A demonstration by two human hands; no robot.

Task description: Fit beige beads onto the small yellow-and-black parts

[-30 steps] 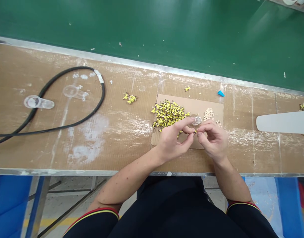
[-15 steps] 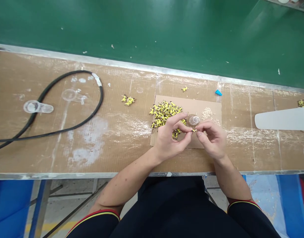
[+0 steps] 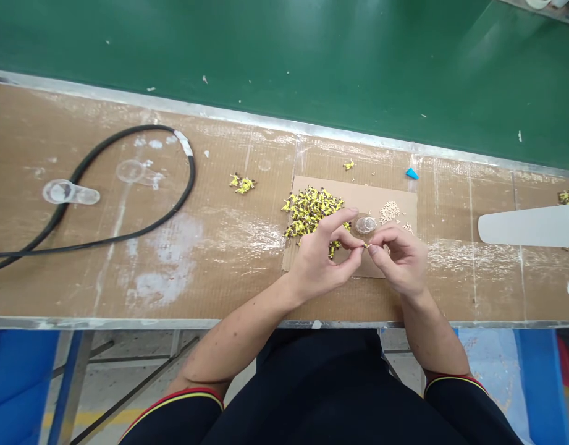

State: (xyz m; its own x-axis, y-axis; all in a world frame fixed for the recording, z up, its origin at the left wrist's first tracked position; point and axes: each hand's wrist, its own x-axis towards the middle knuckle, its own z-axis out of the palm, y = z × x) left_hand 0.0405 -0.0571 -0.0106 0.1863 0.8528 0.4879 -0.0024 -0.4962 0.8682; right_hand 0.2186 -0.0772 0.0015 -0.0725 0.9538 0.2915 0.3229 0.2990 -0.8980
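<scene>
Between thumb and forefinger, my left hand point(image 3: 328, 256) pinches a tiny yellow-and-dark figurine point(image 3: 366, 246). My right hand point(image 3: 402, 256) is closed in a pinch at the figurine's right side; whether a tiny piece sits in those fingertips I cannot make out. Just beyond the fingertips stands a small clear plastic cup point(image 3: 366, 224). A heap of similar yellow figurines point(image 3: 312, 207) lies left of the cup, partly hidden by my left hand. To the right is a pile of tiny cream-coloured pieces point(image 3: 388, 211). All of these are on a flat cardboard sheet point(image 3: 358, 193).
A blue cone-shaped cap point(image 3: 411, 173) lies behind the sheet. Several loose figurines point(image 3: 242, 183) are to the left. A black cable point(image 3: 122, 133) loops near a clear plastic scoop point(image 3: 71, 193). At right, a white long panel point(image 3: 529, 226) juts in. A green surface point(image 3: 284, 62) runs behind the table.
My right fingertips have closed in on the figurine, which shows less between the two hands. The whole view has shifted slightly.
</scene>
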